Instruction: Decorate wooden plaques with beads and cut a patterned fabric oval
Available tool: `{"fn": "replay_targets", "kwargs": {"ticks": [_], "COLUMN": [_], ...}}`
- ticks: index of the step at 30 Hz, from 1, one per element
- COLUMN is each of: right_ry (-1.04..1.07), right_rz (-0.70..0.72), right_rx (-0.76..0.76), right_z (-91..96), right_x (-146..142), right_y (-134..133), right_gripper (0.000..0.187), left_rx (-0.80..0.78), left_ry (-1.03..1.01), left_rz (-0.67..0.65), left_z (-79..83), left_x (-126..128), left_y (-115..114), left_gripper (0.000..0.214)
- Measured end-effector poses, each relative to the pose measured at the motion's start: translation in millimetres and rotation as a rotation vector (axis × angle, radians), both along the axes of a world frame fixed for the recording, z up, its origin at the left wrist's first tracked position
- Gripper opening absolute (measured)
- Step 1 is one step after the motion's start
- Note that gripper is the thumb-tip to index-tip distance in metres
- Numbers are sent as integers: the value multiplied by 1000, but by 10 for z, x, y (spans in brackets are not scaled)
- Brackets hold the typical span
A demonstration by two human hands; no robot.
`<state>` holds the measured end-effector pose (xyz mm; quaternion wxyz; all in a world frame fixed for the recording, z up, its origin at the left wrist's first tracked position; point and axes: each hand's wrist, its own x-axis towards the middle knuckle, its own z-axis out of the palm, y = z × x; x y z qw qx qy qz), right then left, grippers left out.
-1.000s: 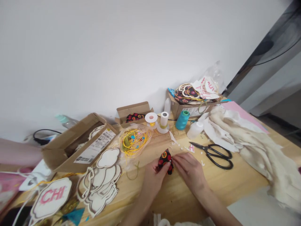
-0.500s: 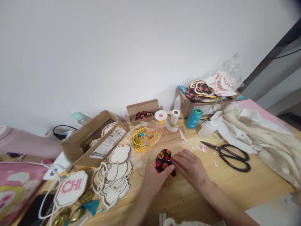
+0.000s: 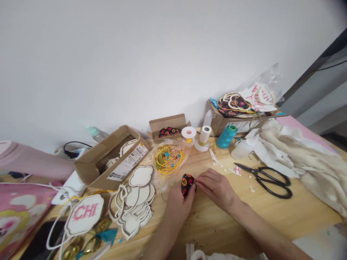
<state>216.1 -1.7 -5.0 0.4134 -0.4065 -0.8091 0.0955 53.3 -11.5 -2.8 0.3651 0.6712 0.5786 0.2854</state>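
A black fabric piece with red, orange and yellow round patterns (image 3: 187,183) is gripped in my left hand (image 3: 179,198), thumb on its near side. My right hand (image 3: 214,186) is closed in a pinch at the right edge of the cloth. Whatever sits between those fingertips is too small to make out. Beyond my hands lies a clear bag with a tangle of yellow cord (image 3: 169,159) and small beads. Black-handled scissors (image 3: 264,178) rest to the right of my right hand.
Cloud-shaped white pieces (image 3: 138,202) lie in a pile at left, by an open cardboard box (image 3: 114,159). Spools stand at the back, including a teal thread cone (image 3: 227,137). A fuller box (image 3: 230,124) is behind, and cream cloth (image 3: 300,155) covers the right side.
My left hand has turned the patterned fabric, so less of its face shows. The right hand stays pinched at its edge. The whole view has shifted slightly.
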Motion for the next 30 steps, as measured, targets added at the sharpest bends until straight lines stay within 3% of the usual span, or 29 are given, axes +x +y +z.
{"fn": "replay_targets", "kwargs": {"ticks": [9, 15, 20, 25, 27, 30], "right_ry": [-19, 72, 213, 419, 432, 369], "right_rz": [92, 7, -76, -72, -72, -66], "right_rx": [20, -68, -324, -590, -586, -447], "right_z": [-13, -52, -75, -94, -100, -110], "right_x": [23, -82, -148, -161, -157, -134], "right_y": [-2, -82, -110, -111, -106, -90], "right_gripper": [17, 21, 20, 19, 20, 21], "left_rx": [334, 474, 501, 462, 415, 347], "left_ry": [87, 106, 101, 67, 62, 38], "left_rz": [-114, -106, -73, -33, -22, -5], "left_z": [-5, 12, 29, 42, 43, 26], "left_x": [-19, 3, 17, 22, 17, 6], "left_y": [-3, -33, -22, -26, -27, -24], "left_gripper": [15, 14, 13, 14, 15, 16]}}
